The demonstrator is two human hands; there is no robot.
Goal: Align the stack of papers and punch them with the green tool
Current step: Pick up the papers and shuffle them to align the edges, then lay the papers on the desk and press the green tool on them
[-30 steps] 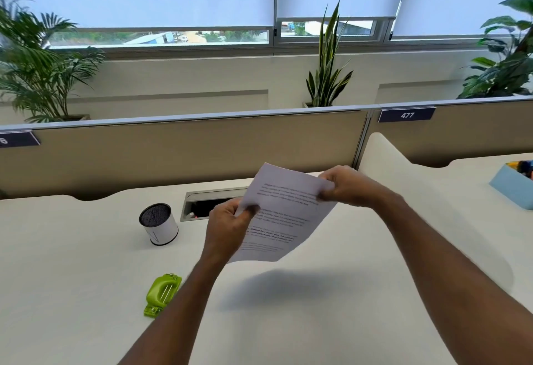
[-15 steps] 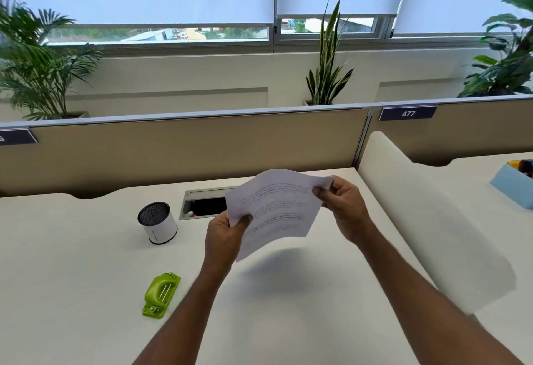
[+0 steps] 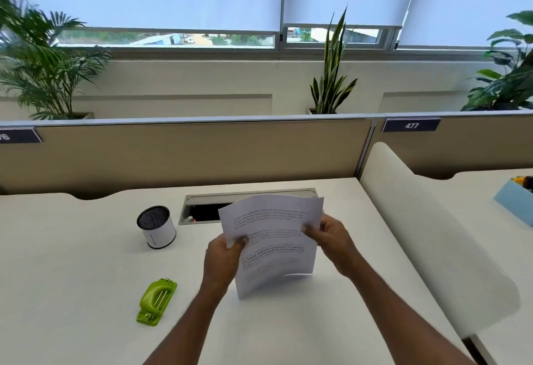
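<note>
Scanning left to right across the white desk (image 3: 72,292): a little white cylinder cup with a dark mesh top (image 3: 156,230) sits around 10 o'clock from the hands, and the green punch (image 3: 157,302) lies flat at roughly 8 o'clock, well apart from everything and untouched. Then the left hand (image 3: 223,261) is pinching the left edge of the paper stack (image 3: 274,245), thumb on the printed face, fingers hidden behind. The stack is held up off the desk, near upright and tilted a bit, printed side toward the camera, its bottom edge looking close to the desk, though I can't tell if it touches. At 12 o'clock behind it there's a cable tray slot (image 3: 248,206) in the desk. The right hand (image 3: 331,239) is clamped on the right edge the same way, about mid-height. My read is this is the squaring-up step, no punching yet. The sheets look light and floppy; the top edge is already curling and the bottom corner bows out, so they'd sag if held from one side only. I'd keep loose side grips so the sheets can slide level when tapped on the desk, then pinch firmly near the edge going into the punch.
</note>
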